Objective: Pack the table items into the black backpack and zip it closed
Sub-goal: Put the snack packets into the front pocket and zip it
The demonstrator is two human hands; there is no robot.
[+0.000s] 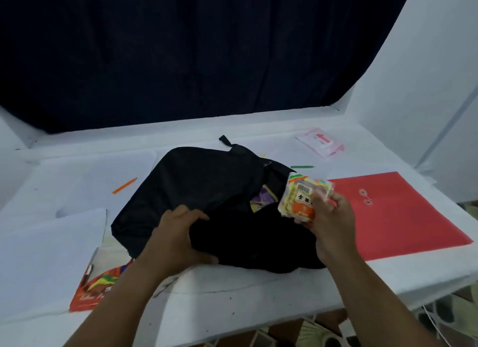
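Gripping the black backpack (201,191) edge, the left hand (178,235) is curling its fingers while the right hand (328,222) is pinching a snack packet (301,199) above the opening.

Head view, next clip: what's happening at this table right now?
A person is packing a black backpack that lies on the white table. The left hand grips the bag's opening, and the right hand holds a snack packet just above it. A red envelope, orange pencil, green pencil and pink packet lie unpacked.

Black backpack (196,191), red envelope (403,217), orange pencil (124,185), pink packet (320,142).
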